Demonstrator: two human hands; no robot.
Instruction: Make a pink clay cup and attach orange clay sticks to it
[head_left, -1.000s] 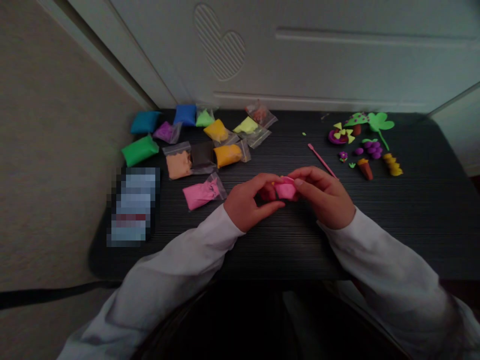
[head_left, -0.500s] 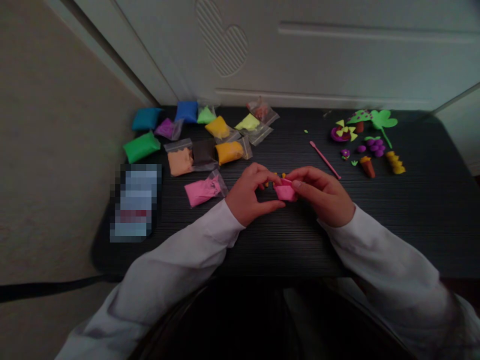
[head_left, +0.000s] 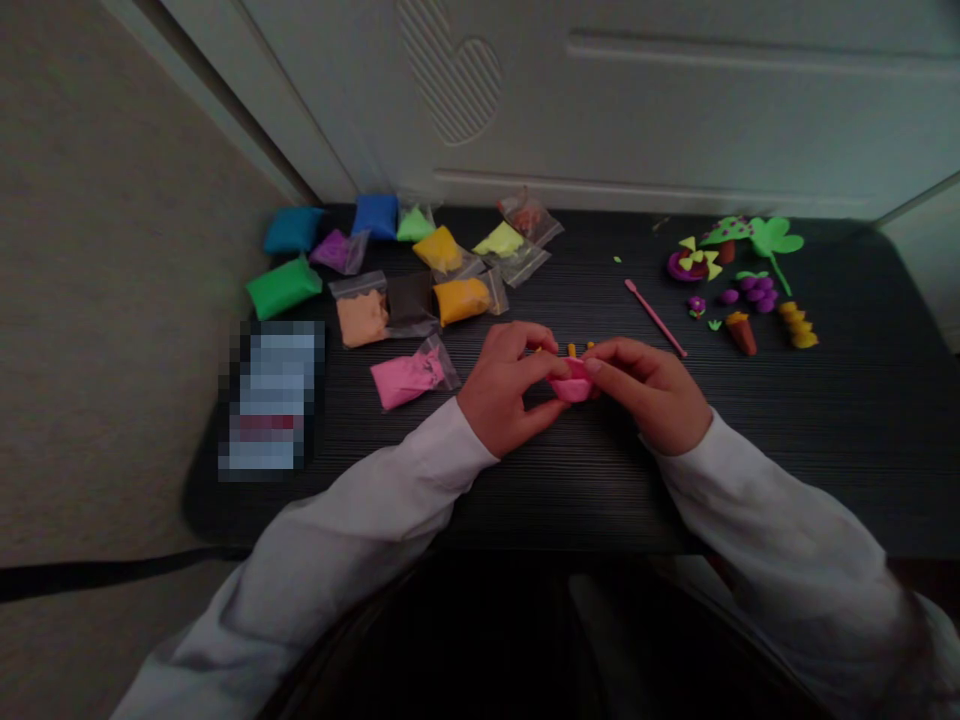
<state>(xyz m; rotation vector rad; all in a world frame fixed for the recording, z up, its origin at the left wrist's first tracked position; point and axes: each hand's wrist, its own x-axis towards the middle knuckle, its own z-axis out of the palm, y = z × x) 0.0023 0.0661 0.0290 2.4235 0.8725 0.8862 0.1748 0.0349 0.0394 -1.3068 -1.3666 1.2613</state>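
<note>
Between my two hands is a small pink clay cup (head_left: 573, 388), with a raised rim. My left hand (head_left: 508, 388) pinches its left side, the index fingertip at the rim and the thumb low on the wall. On the opposite side, my right hand (head_left: 651, 390) grips the rim between thumb and fingers. Just behind the cup, small orange-yellow clay sticks (head_left: 571, 351) show, partly hidden by my fingers. A pink modelling tool (head_left: 655, 318) lies on the table beyond my right hand. Left of my left hand lies an opened bag of pink clay (head_left: 409, 378).
Bags of coloured clay, including a green one (head_left: 285, 288) and a black one (head_left: 410, 303), cover the dark table's (head_left: 810, 450) back left. A blurred phone (head_left: 270, 395) lies at the left. Finished clay pieces, such as purple grapes (head_left: 757, 292), sit at the right, before a white panel (head_left: 675, 110).
My left fingers have shifted on the pink cup, the index finger now pressing at its rim. More of the orange-yellow sticks behind it show. My right hand keeps its grip.
</note>
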